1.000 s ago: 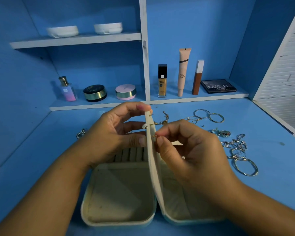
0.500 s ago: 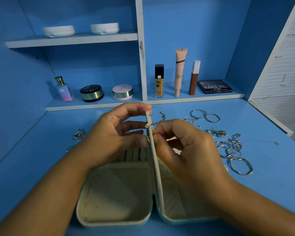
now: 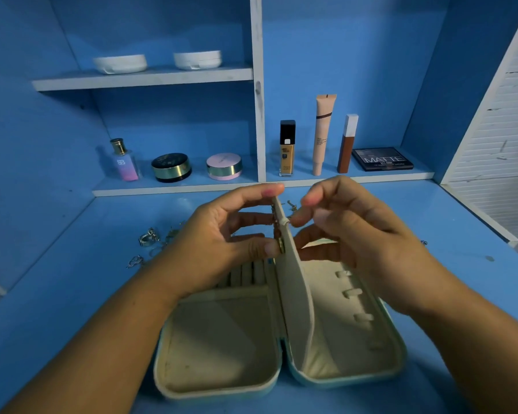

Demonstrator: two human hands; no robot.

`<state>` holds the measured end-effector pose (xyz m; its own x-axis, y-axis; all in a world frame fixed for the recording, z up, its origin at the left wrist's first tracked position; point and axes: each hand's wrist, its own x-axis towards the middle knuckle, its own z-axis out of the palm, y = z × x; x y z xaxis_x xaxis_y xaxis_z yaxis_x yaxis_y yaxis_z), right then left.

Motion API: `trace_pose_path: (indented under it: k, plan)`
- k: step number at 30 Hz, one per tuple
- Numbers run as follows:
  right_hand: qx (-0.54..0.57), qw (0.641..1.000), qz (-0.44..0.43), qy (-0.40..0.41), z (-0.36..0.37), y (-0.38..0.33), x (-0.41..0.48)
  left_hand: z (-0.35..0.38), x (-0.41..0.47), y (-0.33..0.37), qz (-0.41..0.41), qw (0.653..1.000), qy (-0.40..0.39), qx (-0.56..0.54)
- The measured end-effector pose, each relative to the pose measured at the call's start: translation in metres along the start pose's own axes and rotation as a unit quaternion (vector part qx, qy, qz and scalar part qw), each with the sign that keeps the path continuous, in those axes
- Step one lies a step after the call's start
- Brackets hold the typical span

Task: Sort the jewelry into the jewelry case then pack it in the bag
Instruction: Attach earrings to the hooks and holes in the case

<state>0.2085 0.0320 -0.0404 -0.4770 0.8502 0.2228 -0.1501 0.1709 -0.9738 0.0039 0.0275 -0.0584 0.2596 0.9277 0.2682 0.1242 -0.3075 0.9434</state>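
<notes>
**Case open on the bench, centre flap held upright**

The jewelry case (image 3: 222, 348) lies opened flat on the blue bench (image 3: 72, 294), nearest the camera, its two cream-lined halves side by side. Its centre flap (image 3: 296, 294) stands upright between them. The left half has a row of ring rolls (image 3: 245, 274) at its far end, and the right half has a line of small tabs (image 3: 352, 292).

The left hand (image 3: 222, 243) has its grip closed on the flap. The index fingertip sits on the flap's top edge and the thumb presses a small gold piece (image 3: 280, 245) against the flap's left face.

The right hand (image 3: 356, 243) is just beside the flap's other face, fingers loosely curled, one fingertip at a small white stud (image 3: 284, 222) near the flap's top. I cannot tell whether this grip pinches the stud or only touches it.

Loose silver jewelry (image 3: 147, 237) lies on the bench left of the left hand, and another small piece (image 3: 292, 204) shows behind the flap.

On the lower shelf behind stand:
- a perfume bottle (image 3: 124, 161)
- a black compact (image 3: 171, 167)
- a pink compact (image 3: 224, 166)
- a foundation bottle (image 3: 287, 149)
- a tall tube (image 3: 323, 132)
- a brown stick (image 3: 347, 143)
- a flat palette (image 3: 382, 158)

Two white dishes (image 3: 120, 63) sit on the upper shelf.
</notes>
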Motion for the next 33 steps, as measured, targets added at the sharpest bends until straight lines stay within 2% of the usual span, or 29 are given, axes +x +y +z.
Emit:
trace_pose_path:
  k: [5,9,11,15,20,24,29,33]
  plan:
    - [-0.115,0.993,-0.005,-0.005,-0.007,-0.007,-0.002,0.009,-0.001,-0.002,-0.009,0.999,-0.011,0.033]
    - [-0.178,0.982,0.061,-0.009,-0.025,-0.016,-0.002,0.01,-0.002,-0.008,-0.031,0.989,-0.009,0.144]
    - [-0.243,0.964,0.103,-0.024,-0.039,-0.017,0.0,0.009,-0.004,-0.007,-0.032,0.977,-0.009,0.21]
    - [-0.412,0.896,0.154,-0.064,-0.059,-0.015,0.003,0.004,-0.007,-0.007,-0.033,0.943,-0.023,0.33]
    - [-0.482,0.848,0.195,-0.099,-0.07,-0.004,0.004,0.004,-0.008,-0.009,-0.028,0.917,-0.036,0.396]
    - [-0.477,0.849,0.199,-0.106,-0.074,0.001,0.006,0.003,-0.009,-0.011,-0.029,0.902,-0.035,0.428]
    - [-0.459,0.857,0.223,-0.07,-0.078,0.004,0.011,0.003,-0.009,-0.011,-0.05,0.895,-0.036,0.441]
    - [-0.51,0.84,0.184,0.005,-0.087,0.007,0.014,0.005,-0.011,-0.005,-0.072,0.884,-0.05,0.46]
